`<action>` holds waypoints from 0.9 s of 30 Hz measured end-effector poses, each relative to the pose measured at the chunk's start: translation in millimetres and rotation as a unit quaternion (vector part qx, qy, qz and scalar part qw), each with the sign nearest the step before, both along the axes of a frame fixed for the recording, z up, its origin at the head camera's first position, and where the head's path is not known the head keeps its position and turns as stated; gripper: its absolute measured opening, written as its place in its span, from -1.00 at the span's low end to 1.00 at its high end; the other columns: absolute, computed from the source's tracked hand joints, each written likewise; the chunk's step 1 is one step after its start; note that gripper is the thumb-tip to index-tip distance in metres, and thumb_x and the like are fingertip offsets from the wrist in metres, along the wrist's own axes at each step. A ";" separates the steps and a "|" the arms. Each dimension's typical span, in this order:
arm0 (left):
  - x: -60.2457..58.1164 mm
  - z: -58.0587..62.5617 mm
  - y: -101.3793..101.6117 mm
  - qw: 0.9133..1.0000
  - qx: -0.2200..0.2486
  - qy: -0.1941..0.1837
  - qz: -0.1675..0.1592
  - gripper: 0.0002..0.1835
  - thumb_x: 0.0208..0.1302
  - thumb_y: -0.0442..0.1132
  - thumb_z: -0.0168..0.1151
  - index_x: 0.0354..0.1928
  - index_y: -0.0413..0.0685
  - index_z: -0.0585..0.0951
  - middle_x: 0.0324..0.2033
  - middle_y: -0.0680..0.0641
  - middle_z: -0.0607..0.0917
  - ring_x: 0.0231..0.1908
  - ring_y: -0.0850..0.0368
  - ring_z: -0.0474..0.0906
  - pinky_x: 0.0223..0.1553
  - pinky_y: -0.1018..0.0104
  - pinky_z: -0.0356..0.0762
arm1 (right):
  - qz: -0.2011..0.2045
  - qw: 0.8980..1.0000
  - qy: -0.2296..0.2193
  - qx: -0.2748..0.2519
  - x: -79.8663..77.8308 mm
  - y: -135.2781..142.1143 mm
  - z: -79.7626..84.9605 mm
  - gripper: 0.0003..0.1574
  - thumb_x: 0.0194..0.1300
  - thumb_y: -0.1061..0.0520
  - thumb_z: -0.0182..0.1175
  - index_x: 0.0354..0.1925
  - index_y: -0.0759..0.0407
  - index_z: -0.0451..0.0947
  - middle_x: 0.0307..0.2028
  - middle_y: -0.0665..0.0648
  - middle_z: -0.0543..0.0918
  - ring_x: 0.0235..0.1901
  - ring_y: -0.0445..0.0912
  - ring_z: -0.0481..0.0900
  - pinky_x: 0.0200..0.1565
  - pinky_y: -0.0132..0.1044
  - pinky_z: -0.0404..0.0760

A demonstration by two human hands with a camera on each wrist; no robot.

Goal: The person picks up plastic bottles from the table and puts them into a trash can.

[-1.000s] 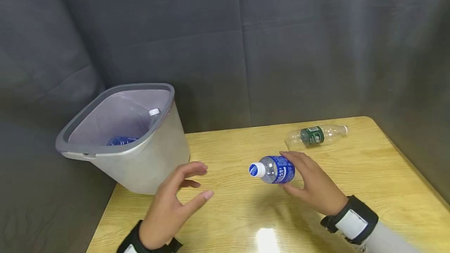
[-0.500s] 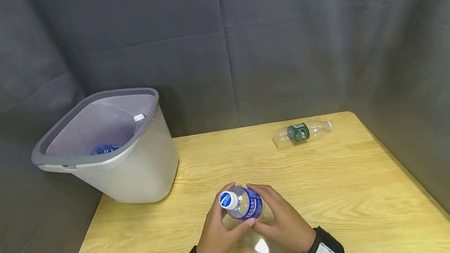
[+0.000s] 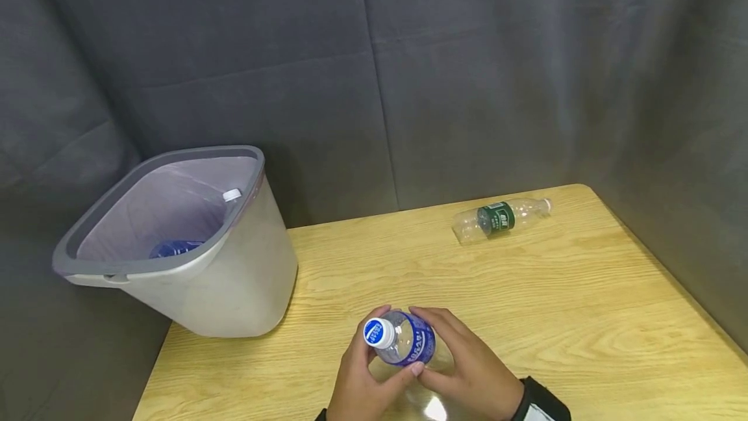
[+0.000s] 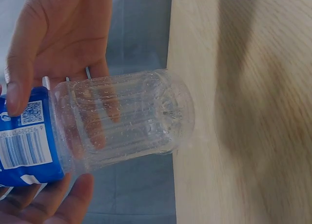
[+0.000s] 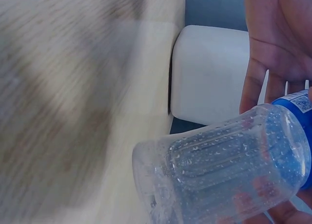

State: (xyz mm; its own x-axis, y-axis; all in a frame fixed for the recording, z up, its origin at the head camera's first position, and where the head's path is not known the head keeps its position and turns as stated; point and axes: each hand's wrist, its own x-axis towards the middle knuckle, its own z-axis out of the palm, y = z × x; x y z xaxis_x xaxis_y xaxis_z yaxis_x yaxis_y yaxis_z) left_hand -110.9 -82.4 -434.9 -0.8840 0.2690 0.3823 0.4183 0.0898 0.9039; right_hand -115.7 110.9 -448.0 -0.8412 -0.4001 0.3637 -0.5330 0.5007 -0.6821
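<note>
An empty clear plastic bottle (image 3: pixel 420 342) with a blue label and a blue-topped white cap is between both hands near the table's front edge. Its cap tilts toward the left. My left hand (image 3: pixel 361 379) grips one side, thumb across the front, and my right hand (image 3: pixel 470 364) holds the other side by the label; the thumbs come close together. In the left wrist view, the bottle's ribbed lower part (image 4: pixel 122 117) has droplets inside, and its label (image 4: pixel 29 136) shows a barcode. The right wrist view shows the bottle's base (image 5: pixel 156 180) close over the wood.
At the left stands a light grey bin (image 3: pixel 251 278) with a darker rim, holding a blue bottle (image 3: pixel 175 249) and a white-capped bottle (image 3: pixel 232 195). A clear bottle with a green label (image 3: pixel 497 218) lies at the back right of the wooden table (image 3: pixel 573 317). Grey curtains (image 3: pixel 467 83) hang behind.
The bottle has come left and nearer the body in my right hand. My left hand, empty earlier, has closed on it. The head view has shifted; hardly anything moved in the last half second.
</note>
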 end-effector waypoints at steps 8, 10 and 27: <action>-3.7 13.9 -11.8 0.999 -0.030 0.033 0.031 -0.19 0.05 -0.20 0.46 0.31 -0.02 0.24 0.15 -0.07 0.45 0.09 0.03 0.42 0.04 0.08 0.45 | 0.022 0.998 0.065 0.013 -10.4 2.2 11.9 -0.06 0.18 -0.11 0.31 0.40 -0.09 0.07 0.20 -0.08 0.33 0.18 -0.14 0.31 0.08 -0.05 0.45; -11.2 15.1 -22.1 0.996 -0.049 0.047 0.056 -0.17 0.05 -0.13 0.46 0.34 0.09 0.22 0.17 0.00 0.44 0.11 0.07 0.41 0.05 0.08 0.43 | 0.020 0.996 0.088 0.028 -17.2 9.6 18.4 -0.06 0.19 -0.11 0.30 0.40 -0.05 0.07 0.20 -0.03 0.34 0.17 -0.10 0.31 0.08 -0.02 0.44; -23.7 204.8 -143.5 0.916 0.030 0.313 0.248 -0.18 -0.22 -0.58 0.41 0.20 -0.37 0.29 0.05 -0.33 0.43 0.04 -0.16 0.38 0.09 0.22 0.39 | -0.154 0.955 0.078 0.240 -172.3 156.5 -5.3 -0.08 0.07 0.06 0.40 0.28 0.31 0.21 0.19 0.44 0.25 0.12 0.33 0.26 0.07 0.27 0.27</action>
State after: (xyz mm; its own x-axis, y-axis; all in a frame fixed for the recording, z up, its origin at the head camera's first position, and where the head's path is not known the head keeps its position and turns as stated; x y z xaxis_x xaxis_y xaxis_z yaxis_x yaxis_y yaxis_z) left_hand -134.7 -225.8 -230.1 -0.4950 -0.1453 0.8567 0.7770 0.3672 0.5113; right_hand -288.0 267.4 -453.4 -0.8965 -0.2948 0.3308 -0.3865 0.8854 -0.2582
